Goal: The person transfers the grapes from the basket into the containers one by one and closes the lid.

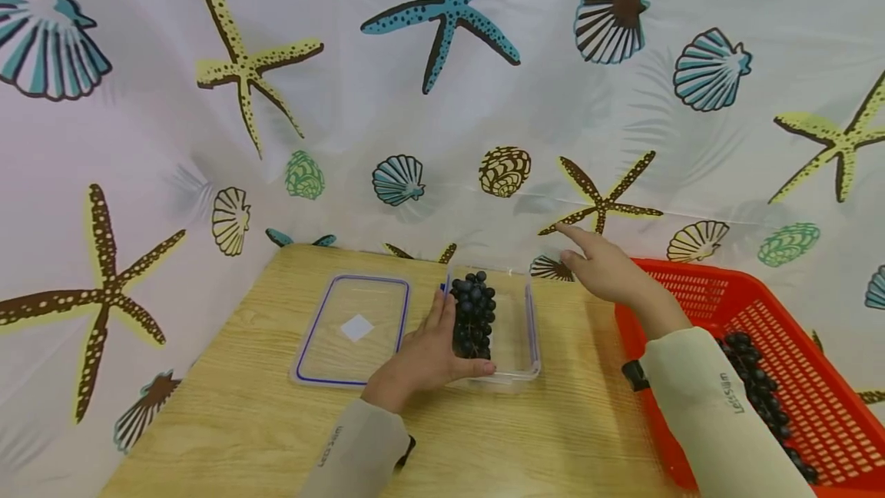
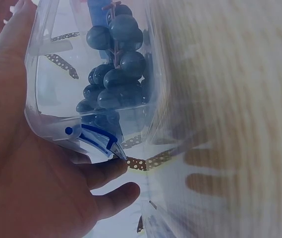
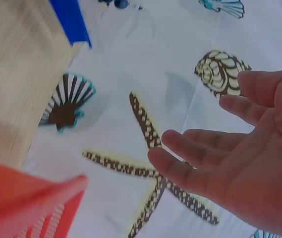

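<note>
Bench (image 1: 242, 421): clear container (image 1: 528, 329) at centre, lid (image 1: 353, 329) at its 9 o'clock. Left hand (image 1: 429, 356) braces the container's wall, fingers straight; keep it steady. Grapes (image 1: 474, 313) lie inside. Right hand (image 1: 601, 267) hovers spread, empty.

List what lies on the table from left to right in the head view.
Clear lid → left hand → clear container holding dark grapes → right hand → red basket.
</note>
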Tool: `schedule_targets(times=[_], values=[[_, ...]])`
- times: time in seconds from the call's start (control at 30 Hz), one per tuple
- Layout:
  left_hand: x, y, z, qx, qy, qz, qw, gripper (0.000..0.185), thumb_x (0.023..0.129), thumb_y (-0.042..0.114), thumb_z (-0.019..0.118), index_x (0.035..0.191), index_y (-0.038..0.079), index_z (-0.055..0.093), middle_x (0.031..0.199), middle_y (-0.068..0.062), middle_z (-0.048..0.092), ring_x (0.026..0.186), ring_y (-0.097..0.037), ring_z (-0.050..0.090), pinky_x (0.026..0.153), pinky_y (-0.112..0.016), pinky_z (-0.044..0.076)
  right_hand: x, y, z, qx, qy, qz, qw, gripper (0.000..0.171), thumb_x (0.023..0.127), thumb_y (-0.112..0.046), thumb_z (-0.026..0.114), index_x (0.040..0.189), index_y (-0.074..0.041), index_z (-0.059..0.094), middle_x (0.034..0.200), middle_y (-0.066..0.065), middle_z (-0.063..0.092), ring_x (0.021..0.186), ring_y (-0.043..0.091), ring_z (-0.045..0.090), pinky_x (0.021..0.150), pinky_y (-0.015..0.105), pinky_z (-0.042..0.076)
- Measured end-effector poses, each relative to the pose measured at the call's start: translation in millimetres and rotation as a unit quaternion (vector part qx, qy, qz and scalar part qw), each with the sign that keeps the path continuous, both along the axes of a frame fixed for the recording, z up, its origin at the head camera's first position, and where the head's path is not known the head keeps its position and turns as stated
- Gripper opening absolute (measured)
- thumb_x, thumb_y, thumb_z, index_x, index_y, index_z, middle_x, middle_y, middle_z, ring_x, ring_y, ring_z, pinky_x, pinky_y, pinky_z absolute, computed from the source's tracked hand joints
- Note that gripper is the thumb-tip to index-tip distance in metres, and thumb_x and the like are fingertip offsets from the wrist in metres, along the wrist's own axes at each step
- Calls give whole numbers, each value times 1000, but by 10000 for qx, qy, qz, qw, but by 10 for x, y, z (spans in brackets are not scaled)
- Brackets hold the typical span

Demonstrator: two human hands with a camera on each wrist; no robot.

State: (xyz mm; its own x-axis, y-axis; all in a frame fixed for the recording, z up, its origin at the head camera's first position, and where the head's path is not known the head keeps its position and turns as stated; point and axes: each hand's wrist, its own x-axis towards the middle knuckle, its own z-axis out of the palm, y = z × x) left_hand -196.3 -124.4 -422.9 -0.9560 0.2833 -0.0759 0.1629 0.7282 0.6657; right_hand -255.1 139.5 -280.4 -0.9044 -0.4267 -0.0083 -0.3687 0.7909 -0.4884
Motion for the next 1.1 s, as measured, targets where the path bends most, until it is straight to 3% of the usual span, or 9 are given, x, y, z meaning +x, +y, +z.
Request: schedule_targets(times=[0.27,0.6,1.1], values=[[-5,-7,-8,-12,-9,22,10000,129,79,73,71,162,7,-3,167,-12,-13,150,-43,13,115,-63,18,108,415,89,101,117,-319,9994,57,110,-19,45,161,-6,25,162,26,22,147,49,18,112,67,19],[-3,-8,0,26,-19,14,10000,129,79,73,71,162,7,-3,167,-13,-14,149,-45,13,115,-64,17,180,902,77,563,350,-510,9965,60,107,-21,51,161,-7,27,159,31,23,141,56,24,107,73,22],[-21,4,-13,-65,11,33,10000,130,78,74,71,163,7,-2,167,-12,-13,149,-45,14,114,-65,17,185,1502,-105,1071,594,-611,9906,65,107,-28,54,160,-4,25,154,41,18,137,65,18,99,80,22]])
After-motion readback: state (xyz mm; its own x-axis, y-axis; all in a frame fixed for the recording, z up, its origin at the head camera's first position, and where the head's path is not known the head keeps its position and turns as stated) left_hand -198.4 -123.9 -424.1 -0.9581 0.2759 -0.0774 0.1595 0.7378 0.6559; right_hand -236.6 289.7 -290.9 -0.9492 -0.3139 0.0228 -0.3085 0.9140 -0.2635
